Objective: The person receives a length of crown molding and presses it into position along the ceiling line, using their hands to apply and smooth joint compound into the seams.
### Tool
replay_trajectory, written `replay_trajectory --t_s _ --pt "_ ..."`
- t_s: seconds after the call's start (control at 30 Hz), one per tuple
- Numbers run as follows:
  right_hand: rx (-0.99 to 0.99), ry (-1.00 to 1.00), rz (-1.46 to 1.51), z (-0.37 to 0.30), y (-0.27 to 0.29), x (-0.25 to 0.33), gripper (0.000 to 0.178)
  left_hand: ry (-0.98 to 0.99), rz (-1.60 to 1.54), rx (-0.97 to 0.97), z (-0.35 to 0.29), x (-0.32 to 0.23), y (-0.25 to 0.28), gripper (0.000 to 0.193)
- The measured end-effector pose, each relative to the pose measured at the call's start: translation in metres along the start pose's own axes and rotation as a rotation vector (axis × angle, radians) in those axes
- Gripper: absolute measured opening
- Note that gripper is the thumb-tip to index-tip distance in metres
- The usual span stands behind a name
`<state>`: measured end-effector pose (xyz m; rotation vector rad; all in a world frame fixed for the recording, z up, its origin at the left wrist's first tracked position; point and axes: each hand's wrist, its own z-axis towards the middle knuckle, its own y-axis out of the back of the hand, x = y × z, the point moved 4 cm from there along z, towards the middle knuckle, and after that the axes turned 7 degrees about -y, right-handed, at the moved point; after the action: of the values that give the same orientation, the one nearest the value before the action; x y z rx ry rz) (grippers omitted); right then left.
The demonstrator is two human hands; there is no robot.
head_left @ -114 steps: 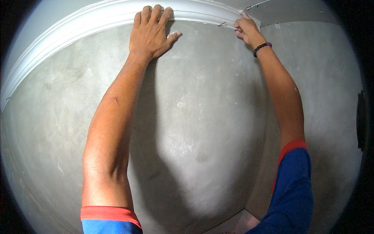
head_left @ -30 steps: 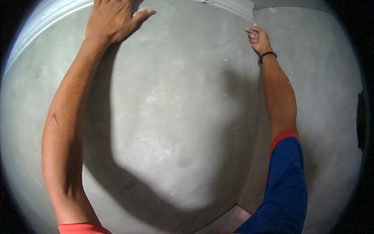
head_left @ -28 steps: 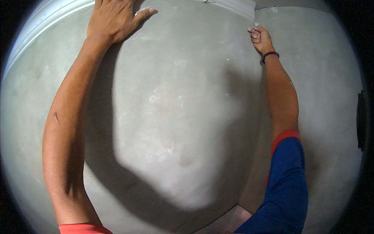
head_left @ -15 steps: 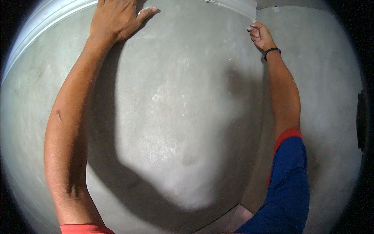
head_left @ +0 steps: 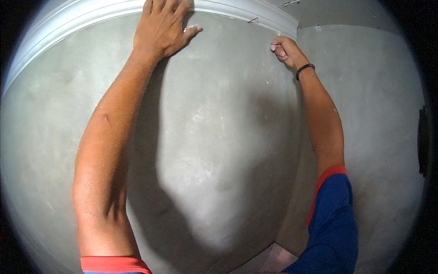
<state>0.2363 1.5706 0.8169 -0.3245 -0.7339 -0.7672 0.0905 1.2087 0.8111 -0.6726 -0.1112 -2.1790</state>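
A white cornice moulding (head_left: 223, 9) runs along the top of a grey plastered wall (head_left: 205, 114). My left hand (head_left: 163, 29) reaches up with fingers extended against the moulding and its thumb out over the wall. Whitish residue marks that thumb. Close to the moulding's right end, by the wall corner, my right hand (head_left: 287, 50) is closed, its fingers curled together just below the lower edge. Whatever those fingers may grip is too small or hidden to make out. A dark beaded bracelet (head_left: 305, 71) circles my right wrist.
A thin nail-like piece (head_left: 252, 20) juts out at the moulding's lower edge. Another grey wall (head_left: 365, 91) meets this one at the right, with a dark object (head_left: 422, 141) at its far side. A pale panel (head_left: 276, 258) shows at the bottom.
The view has tilted up, showing more of the moulding. My left hand has shifted right along it. The closed right hand has moved a little left from the corner.
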Motion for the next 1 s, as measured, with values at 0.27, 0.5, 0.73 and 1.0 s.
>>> replay_trajectory --t_s 0.27,0.5,0.73,1.0 --pt "-0.018 0.009 -0.112 -0.030 -0.052 0.023 0.014 -0.020 -0.009 0.003 0.003 -0.006 0.006 0.069" --pt "-0.024 -0.026 -0.205 -0.045 -0.080 0.040 0.018 -0.071 0.134 -0.188 0.000 0.000 -0.012 0.069" --pt "-0.051 -0.004 -0.324 -0.058 -0.101 0.045 0.100 -0.040 0.114 -0.166 -0.001 0.005 -0.021 0.069" --pt "-0.085 0.016 -0.356 -0.068 -0.109 0.046 0.090 -0.055 0.094 -0.144 0.000 0.001 -0.015 0.068"
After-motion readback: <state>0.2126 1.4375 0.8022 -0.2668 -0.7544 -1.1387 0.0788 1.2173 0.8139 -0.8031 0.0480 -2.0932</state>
